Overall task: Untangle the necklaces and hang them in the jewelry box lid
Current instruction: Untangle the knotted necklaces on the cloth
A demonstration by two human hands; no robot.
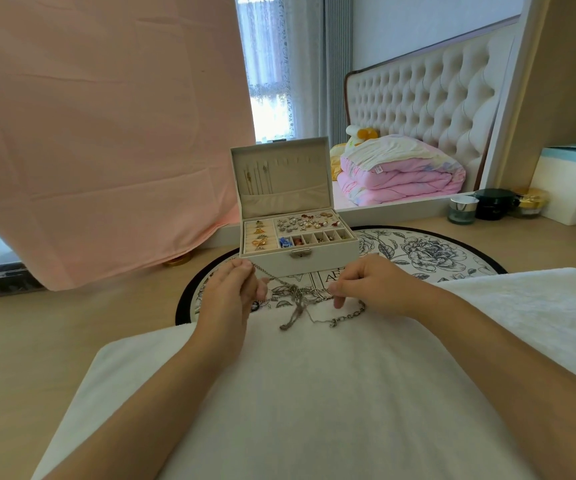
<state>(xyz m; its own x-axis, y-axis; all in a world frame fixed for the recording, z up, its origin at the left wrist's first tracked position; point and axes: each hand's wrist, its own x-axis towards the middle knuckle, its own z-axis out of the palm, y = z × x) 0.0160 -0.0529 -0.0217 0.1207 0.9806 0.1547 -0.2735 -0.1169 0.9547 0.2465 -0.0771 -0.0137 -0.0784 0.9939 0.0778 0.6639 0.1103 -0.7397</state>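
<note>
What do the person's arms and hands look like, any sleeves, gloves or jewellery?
Both arms are bare as far up as the view shows, with no sleeves in sight. The left hand and right hand wear no gloves, and no watch or bracelet shows at either wrist. No ring stands out, though that is too small to be sure.

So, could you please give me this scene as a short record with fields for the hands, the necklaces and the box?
left hand: pinches one chain of the tangle, raised
right hand: pinches the tangle's other side
tangled necklaces: knotted, stretched between both hands, loose ends on the white towel
jewelry box: open, on a floral mat beyond the hands
lid: upright; hung chains on its left hooks, right hooks look bare
</note>
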